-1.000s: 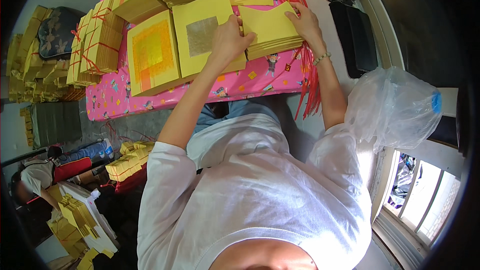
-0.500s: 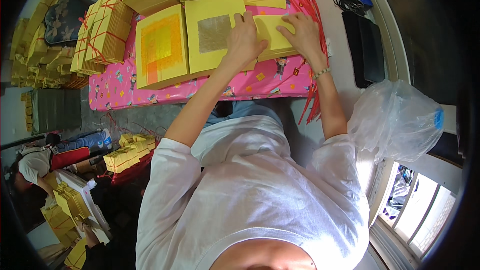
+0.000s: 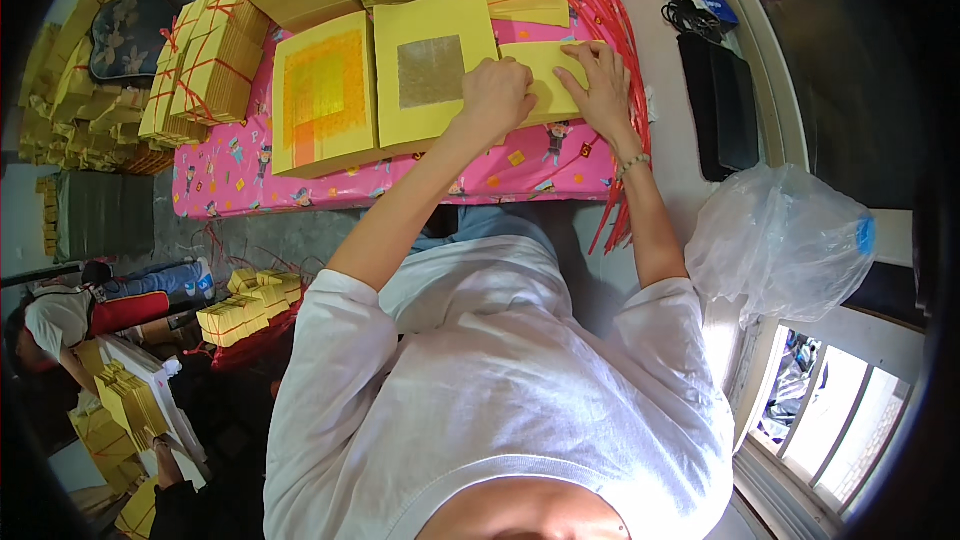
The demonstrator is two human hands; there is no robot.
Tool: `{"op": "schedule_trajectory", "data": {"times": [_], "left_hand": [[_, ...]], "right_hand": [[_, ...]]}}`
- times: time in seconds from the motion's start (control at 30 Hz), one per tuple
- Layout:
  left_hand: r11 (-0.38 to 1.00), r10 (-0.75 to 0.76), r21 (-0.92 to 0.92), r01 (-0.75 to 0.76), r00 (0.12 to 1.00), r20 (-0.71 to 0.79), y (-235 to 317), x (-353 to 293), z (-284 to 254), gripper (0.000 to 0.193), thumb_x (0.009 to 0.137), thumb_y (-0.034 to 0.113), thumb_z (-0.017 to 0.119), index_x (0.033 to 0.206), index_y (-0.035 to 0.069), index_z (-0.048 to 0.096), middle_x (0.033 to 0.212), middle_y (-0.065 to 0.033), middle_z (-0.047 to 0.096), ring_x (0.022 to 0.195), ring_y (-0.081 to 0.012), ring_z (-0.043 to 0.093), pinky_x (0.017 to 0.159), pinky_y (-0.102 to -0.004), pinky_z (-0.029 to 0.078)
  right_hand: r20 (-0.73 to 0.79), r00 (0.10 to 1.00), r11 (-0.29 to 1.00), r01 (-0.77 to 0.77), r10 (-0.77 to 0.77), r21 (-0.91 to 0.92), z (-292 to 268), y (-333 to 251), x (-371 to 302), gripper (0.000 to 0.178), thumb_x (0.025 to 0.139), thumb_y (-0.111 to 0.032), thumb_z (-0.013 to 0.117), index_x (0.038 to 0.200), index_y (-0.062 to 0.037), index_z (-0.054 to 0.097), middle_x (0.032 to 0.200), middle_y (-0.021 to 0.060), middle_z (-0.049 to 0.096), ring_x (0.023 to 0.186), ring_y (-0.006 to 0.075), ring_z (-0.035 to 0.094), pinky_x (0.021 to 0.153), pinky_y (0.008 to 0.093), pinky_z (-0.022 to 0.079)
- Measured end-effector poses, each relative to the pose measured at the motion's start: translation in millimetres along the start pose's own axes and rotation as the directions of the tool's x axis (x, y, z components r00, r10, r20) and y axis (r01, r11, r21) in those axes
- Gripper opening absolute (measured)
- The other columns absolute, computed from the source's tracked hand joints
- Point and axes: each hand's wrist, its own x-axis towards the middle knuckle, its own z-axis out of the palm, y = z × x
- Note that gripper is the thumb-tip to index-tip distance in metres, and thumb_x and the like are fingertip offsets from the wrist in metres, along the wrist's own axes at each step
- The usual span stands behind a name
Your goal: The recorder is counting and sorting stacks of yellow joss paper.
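From my end the bench point(image 3: 330, 192) is wrapped in a shiny pink cover with little cartoon figures, and the room looks cramped, grey floor point(image 3: 225, 237) and all. Barred window point(image 3: 840, 410) down on the right, and over on the left a co-worker point(image 3: 62, 325) reaches toward more yellow paper piled by a white slab point(image 3: 170, 380). The plain yellow stack point(image 3: 542, 60) I'm watching lies at the right part of the bench, right beside the silver-patched stack point(image 3: 405, 125). The right hand point(image 3: 603, 98) is spread on it, fingers apart. The left hand point(image 3: 497, 95) sits where the two stacks meet, fingers curled, can't tell if they pinch anything. Both hands block part of my view, and the white shirt point(image 3: 500, 370) eats the lower middle. Left of that there's an orange-patched stack point(image 3: 325, 100), then tied bundles point(image 3: 220, 65) and a dark floral cushion point(image 3: 135, 30). Material-wise: matte yellow paper in thick squarish layers, a dull metallic patch, thin glossy red strips point(image 3: 620, 50) trailing off the bench edge, and a crinkly see-through plastic bag point(image 3: 785, 240) on the right
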Motion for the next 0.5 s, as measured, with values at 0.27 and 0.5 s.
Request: {"op": "schedule_trajectory", "data": {"times": [0.27,0.5], "left_hand": [[0.937,-0.001,-0.344,-0.058,0.986,-0.169,-10.6,-12.8,-18.6,0.024,0.076,0.024,0.07,0.093,0.007,0.067,0.088,-0.012,0.062,0.074,-0.0282,0.062,0.069,-0.0396,0.05],[0.941,0.017,-0.335,-0.058,0.992,-0.126,-34.9,-60.6,-53.1,0.023,0.079,0.024,0.068,0.094,0.007,0.065,0.089,-0.0117,0.059,0.077,-0.0267,0.06,0.07,-0.0391,0.049]], "right_hand": [[0.154,0.988,0.99,-0.01,-0.011,0.14,-22.6,3.4,23.6,0.025,0.088,-0.028,0.06,0.101,-0.008,0.066,0.095,0.0131,0.061,0.092,0.0312,0.059,0.077,0.0422,0.046],[0.167,0.985,0.98,-0.061,0.029,0.189,-32.0,-1.4,34.2,0.023,0.091,-0.023,0.057,0.1,-0.0034,0.065,0.089,0.0135,0.062,0.084,0.0279,0.061,0.075,0.035,0.047]]}}
